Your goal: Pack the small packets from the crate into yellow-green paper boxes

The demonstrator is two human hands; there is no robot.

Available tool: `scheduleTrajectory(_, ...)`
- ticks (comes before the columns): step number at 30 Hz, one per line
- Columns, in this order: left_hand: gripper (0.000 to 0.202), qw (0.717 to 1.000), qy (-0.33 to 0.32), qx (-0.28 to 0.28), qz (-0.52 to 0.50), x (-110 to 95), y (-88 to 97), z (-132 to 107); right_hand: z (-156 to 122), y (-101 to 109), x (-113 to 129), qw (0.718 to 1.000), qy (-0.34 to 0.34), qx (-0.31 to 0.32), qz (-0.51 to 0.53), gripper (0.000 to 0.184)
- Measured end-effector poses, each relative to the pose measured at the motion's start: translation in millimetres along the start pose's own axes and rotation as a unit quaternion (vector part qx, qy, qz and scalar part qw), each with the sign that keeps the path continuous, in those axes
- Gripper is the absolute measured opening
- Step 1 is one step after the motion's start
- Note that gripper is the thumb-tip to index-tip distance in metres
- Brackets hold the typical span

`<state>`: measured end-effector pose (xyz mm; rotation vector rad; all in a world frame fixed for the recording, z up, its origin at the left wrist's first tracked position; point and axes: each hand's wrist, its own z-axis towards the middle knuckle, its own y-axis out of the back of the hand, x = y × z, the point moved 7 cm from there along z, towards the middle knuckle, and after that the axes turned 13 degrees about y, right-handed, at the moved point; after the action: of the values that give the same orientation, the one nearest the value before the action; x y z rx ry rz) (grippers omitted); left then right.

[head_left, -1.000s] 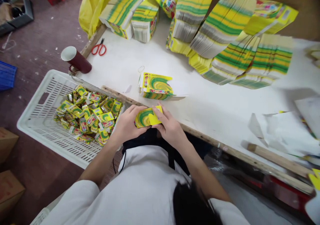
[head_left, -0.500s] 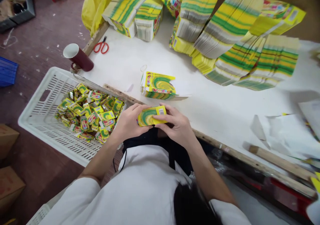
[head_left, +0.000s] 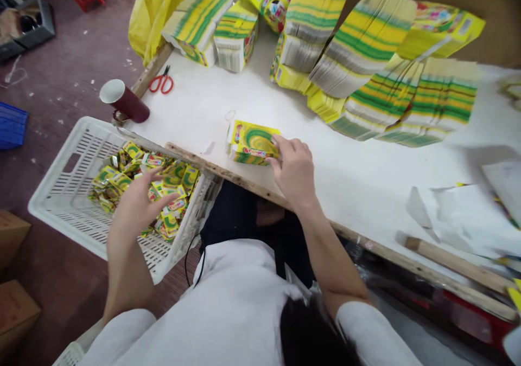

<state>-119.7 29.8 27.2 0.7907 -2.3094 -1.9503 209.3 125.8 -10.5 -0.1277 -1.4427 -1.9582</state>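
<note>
Carton stack (head_left: 253,142): on our bench (head_left: 350,176), near the edge.
Right hand (head_left: 296,169): half-curled at the stack's end; we cannot tell its grip.
Left hand (head_left: 136,203): spread, empty, over our basket (head_left: 57,179) of small boxes (head_left: 174,207).

Single head cam, up above the wearer's own shirt (head_left: 228,301), pointing forward and steeply down at the table (head_left: 191,111). The right hand (head_left: 295,171), with its fingers at the yellow box (head_left: 254,141), lands near mid-frame, fairly close up. Left hand (head_left: 136,200) is left of that grip, over the basket (head_left: 49,192). Pretty wide view tbh: floor (head_left: 73,84) far left of the grip, box stacks (head_left: 370,40) past it, hair (head_left: 309,333) below it, much nearer the lens. Table edge slants by the grip, so the view sits skewed to the table
</note>
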Motion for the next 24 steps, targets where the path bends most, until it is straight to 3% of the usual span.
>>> scheduleTrajectory(3,0.067,0.974,-0.042,0.168,-0.147,-40.4,-50.5,-10.4,-3.8,12.1,15.1,0.999,0.011,-0.031,0.002,0.047)
scheduleTrajectory(5,0.085,0.927,-0.096,0.229,-0.280,-81.1,-80.3,-17.8,-12.6,21.6,33.2,0.997,0.034,-0.044,0.060,0.050)
scheduleTrajectory(7,0.101,0.858,-0.122,0.219,-0.448,-115.1,-94.5,-20.6,-24.9,21.3,52.5,0.984,0.053,-0.020,0.171,0.050)
scheduleTrajectory(8,0.098,0.827,-0.111,0.187,-0.518,-125.3,-96.8,-19.8,-32.2,17.3,61.7,0.969,0.055,-0.002,0.240,0.049)
scheduleTrajectory(10,0.087,0.791,-0.072,0.107,-0.598,-136.3,-95.5,-18.0,-46.8,5.8,76.8,0.923,0.039,0.018,0.383,0.049)
scheduleTrajectory(12,0.081,0.786,-0.040,0.032,-0.616,-139.6,-88.0,-16.0,-58.3,-5.9,86.5,0.880,0.012,0.014,0.474,0.051)
scheduleTrajectory(14,0.079,0.791,-0.032,-0.009,-0.611,-139.9,-80.9,-12.9,-64.3,-15.3,92.1,0.867,-0.006,0.012,0.498,0.049)
scheduleTrajectory(19,0.090,0.781,-0.034,-0.002,-0.624,-125.8,-89.9,-7.1,-57.9,-13.0,82.9,0.903,-0.005,-0.023,0.429,0.033)
scheduleTrajectory(22,0.065,0.770,-0.032,0.000,-0.637,-106.2,-95.4,-8.7,-53.1,1.5,66.8,0.907,0.007,-0.048,0.417,0.022)
scheduleTrajectory(24,0.042,0.784,-0.037,0.026,-0.619,-93.8,-90.5,-8.1,-52.2,13.1,57.6,0.915,0.029,-0.051,0.398,0.017)
